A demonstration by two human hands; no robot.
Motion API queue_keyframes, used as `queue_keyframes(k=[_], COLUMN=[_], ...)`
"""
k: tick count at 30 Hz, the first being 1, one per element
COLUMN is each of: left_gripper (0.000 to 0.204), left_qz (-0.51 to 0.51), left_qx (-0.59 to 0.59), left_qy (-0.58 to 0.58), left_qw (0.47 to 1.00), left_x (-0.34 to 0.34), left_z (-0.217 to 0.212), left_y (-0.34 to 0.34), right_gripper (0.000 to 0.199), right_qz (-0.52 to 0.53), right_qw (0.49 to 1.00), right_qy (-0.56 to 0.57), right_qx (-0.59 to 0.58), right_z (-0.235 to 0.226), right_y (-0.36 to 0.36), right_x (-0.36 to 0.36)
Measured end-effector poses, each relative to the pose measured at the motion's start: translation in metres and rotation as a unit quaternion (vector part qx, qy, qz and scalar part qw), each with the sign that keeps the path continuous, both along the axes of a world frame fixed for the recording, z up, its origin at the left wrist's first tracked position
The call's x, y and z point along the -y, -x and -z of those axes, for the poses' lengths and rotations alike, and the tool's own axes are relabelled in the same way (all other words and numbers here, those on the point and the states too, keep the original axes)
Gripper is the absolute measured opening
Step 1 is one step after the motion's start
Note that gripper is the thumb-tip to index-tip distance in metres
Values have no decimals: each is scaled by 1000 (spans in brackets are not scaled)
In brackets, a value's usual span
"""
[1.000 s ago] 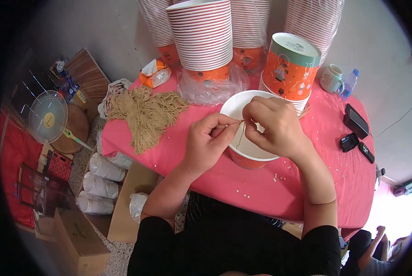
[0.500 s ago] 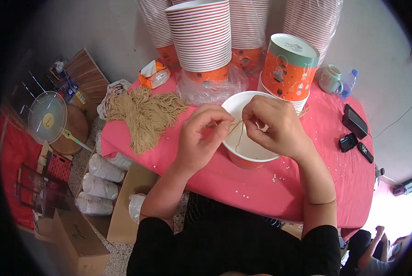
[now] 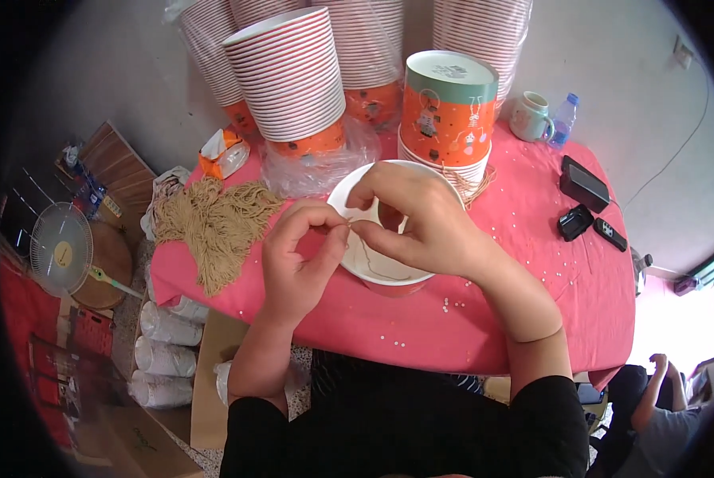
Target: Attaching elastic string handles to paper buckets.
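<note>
My left hand [image 3: 303, 251] pinches a thin tan cord between thumb and forefinger over the left rim of a white-lined paper bucket [image 3: 347, 185]. From the fingertips the cord [image 3: 367, 256] trails loosely down into the bucket. My right hand [image 3: 425, 215] arches over the bucket, its thumb tip against or very near the left fingertips. Its forefinger is bent and stands apart from the thumb. What sits right at the meeting fingertips is too small to make out. A heap of tan cords [image 3: 217, 227] lies on the table left of my left hand.
Nested paper buckets [image 3: 289, 80] stand at the back, some in plastic. An upturned orange bucket [image 3: 451, 119] sits on another stack, tan cords beside it. A mug [image 3: 530, 117], bottle [image 3: 563, 123] and black devices [image 3: 584, 185] are at right. Small white bits dot the pink cloth [image 3: 484, 342].
My view has shifted, so the table appears further left. The right thumb and forefinger, pinched at the cord before, have spread apart. The left hand still pinches the cord.
</note>
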State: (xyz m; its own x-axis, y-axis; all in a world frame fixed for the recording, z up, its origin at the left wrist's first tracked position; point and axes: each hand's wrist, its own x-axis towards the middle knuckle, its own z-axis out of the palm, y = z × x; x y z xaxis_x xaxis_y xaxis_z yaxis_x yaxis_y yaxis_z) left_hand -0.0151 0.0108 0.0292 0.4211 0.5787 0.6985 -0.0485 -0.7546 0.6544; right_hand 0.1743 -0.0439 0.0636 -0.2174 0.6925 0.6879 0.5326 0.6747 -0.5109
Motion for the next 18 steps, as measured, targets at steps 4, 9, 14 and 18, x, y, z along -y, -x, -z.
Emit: queue_keyframes(k=[4,9,14,18], left_gripper=[6,7,9,9], left_qz=[0,25,77,80], left_qx=[37,27,22,12], left_qy=[24,118,138,129], left_qw=[999,992,987,988], left_x=[-2,-2,-2,0], left_z=[1,0,2,-1], left_y=[-1,4,4,3], right_gripper=[22,9,4,4], right_qz=[-51,-42,7,14], right_qw=[982,973,996,999], right_qy=[170,208,84,28], right_qx=[-67,-90,-22,-11], right_z=[6,3,6,7], right_y=[7,4,1,0], right_x=[1,1,0,-1])
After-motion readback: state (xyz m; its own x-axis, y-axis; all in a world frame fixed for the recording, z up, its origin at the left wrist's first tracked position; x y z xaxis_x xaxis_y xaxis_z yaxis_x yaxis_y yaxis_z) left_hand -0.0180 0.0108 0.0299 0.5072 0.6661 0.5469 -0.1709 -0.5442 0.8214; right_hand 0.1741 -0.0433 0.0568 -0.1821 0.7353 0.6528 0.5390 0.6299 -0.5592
